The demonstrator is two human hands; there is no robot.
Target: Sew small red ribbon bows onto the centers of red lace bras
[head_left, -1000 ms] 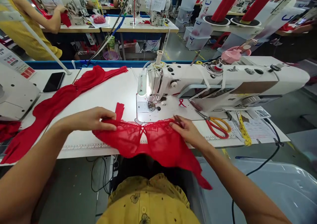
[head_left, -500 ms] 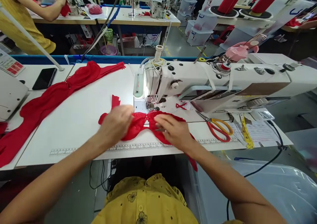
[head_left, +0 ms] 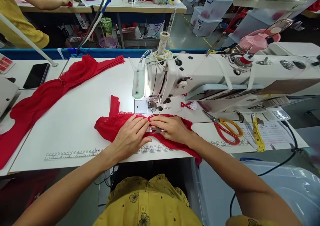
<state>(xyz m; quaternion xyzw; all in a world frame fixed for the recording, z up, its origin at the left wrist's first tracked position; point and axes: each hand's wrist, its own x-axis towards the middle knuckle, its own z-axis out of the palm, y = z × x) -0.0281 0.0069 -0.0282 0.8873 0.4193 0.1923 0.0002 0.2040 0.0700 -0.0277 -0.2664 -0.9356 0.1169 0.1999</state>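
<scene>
The red bra [head_left: 107, 126] lies on the desk [head_left: 75, 119] before the machine [head_left: 205, 69]. The left hand [head_left: 132, 134] rests flat on it, thumb apart from fingers. The right hand [head_left: 172, 127] bends over its middle, by what is probably a metal tool [head_left: 156, 130]; whether those fingers clamp it, I cannot tell.

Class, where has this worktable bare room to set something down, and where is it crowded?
Widest: white tabletop between long red garment, sewing machine, red lace piece and ruler. Smaller: between phone and garment. Crowded: beneath left hand and right hand, and around scissors and tape measure.
</scene>
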